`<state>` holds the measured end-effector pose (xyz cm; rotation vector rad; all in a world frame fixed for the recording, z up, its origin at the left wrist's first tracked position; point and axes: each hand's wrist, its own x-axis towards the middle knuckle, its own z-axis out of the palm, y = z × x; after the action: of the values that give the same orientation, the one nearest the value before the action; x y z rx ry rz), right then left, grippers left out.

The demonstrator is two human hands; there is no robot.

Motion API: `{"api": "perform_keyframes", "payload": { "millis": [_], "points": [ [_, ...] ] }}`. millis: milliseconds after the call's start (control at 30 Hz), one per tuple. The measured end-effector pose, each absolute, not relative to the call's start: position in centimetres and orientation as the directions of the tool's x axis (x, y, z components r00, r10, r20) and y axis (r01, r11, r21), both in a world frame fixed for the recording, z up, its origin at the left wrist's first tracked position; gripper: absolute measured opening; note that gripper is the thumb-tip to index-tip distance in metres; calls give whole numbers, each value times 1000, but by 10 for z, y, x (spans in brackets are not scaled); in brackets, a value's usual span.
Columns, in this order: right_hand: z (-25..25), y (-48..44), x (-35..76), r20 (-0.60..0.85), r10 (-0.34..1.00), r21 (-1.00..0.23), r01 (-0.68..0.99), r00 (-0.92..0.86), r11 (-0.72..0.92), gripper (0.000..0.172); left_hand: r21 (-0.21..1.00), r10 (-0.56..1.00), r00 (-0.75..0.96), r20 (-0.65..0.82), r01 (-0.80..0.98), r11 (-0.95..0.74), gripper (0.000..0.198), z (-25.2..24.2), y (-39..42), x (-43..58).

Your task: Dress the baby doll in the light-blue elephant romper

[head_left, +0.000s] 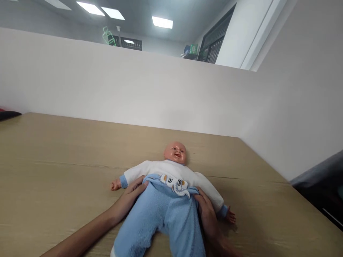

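- On my head feed, the doll [163, 200] lies on its back on the brown table [66, 160], directly ahead of the person and between both hands.
- I read its long axis as running away from the wearer: legs nearest, the head [175, 151] at the far end, leaning slightly right.
- The key relation for me is across that axis: the left hand [137, 188] and right hand [205, 205] flank the waist, one per side.
- Neither hand is nearer, since both touch the blue trousers [155, 210]; the right sits slightly closer to the camera.
- I see the left hand closed on its side of the waistband, thumb over the cloth, fingertips partly hidden.
- The right hand grips the opposite side, its fingers curled at the edge; I cannot tell how firmly.
- Between them, the elephant patch [175, 185] spans the waistband's front, below the white top [158, 167].
- The doll's arms spread outward, each beyond one of the hands.
- Behind the table I have a pale wall [107, 85].
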<state>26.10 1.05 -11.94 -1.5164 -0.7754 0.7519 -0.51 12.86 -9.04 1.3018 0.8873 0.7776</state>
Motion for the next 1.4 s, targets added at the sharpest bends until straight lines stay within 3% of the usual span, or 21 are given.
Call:
{"api": "perform_keyframes", "payload": {
  "millis": [100,200,333,400,500,600,700,800,900,1000,1067,1133,1200,1300,1400],
  "points": [
    [-114,8,259,-83,871,-995,11,485,-101,34,985,875,463,-142,-22,172,42,-94,131,-9],
    [-115,0,256,-17,907,-994,92,421,-61,25,995,876,479,-58,-47,91,36,-92,129,-9],
    [-102,-7,254,187,886,-977,171,424,124,35,995,914,393,96,-17,-97,33,-83,121,-4],
    [-75,2,249,326,862,-931,291,387,221,34,989,930,339,140,-4,-147,31,-82,118,-3],
    [-17,38,231,450,882,-794,515,139,324,23,982,943,280,180,-1,-188,27,-84,114,-4],
    [24,96,202,372,898,-673,599,-234,434,25,979,944,258,204,-22,-205,25,-88,111,-6],
    [22,157,172,166,845,-471,711,-509,521,33,970,944,223,242,-36,-240,22,-89,109,-7],
    [-3,198,149,-79,713,-160,715,-696,680,50,960,936,216,277,-25,-278,21,-88,109,-6],
    [-15,212,141,-108,649,-70,657,-753,751,41,961,929,248,274,-52,-270,21,-89,109,-6],
    [-11,207,149,90,659,-152,643,-747,750,30,965,935,239,261,-91,-246,26,-94,110,-7],
    [-9,200,161,244,715,-358,624,-655,695,32,963,940,208,270,-79,-259,29,-98,110,-9],
    [-12,193,176,269,783,-594,543,-561,593,39,945,925,192,328,-72,-320,31,-102,109,-11],
    [-18,186,189,231,815,-721,469,-532,510,44,905,885,190,425,-113,-410,29,-105,107,-13],
    [-25,175,199,209,792,-743,433,-573,510,49,843,831,162,532,-196,-501,25,-106,104,-15],
    [-23,168,198,233,729,-700,409,-644,585,47,890,900,37,434,-173,-422,31,-103,108,-14]
  ]
}}
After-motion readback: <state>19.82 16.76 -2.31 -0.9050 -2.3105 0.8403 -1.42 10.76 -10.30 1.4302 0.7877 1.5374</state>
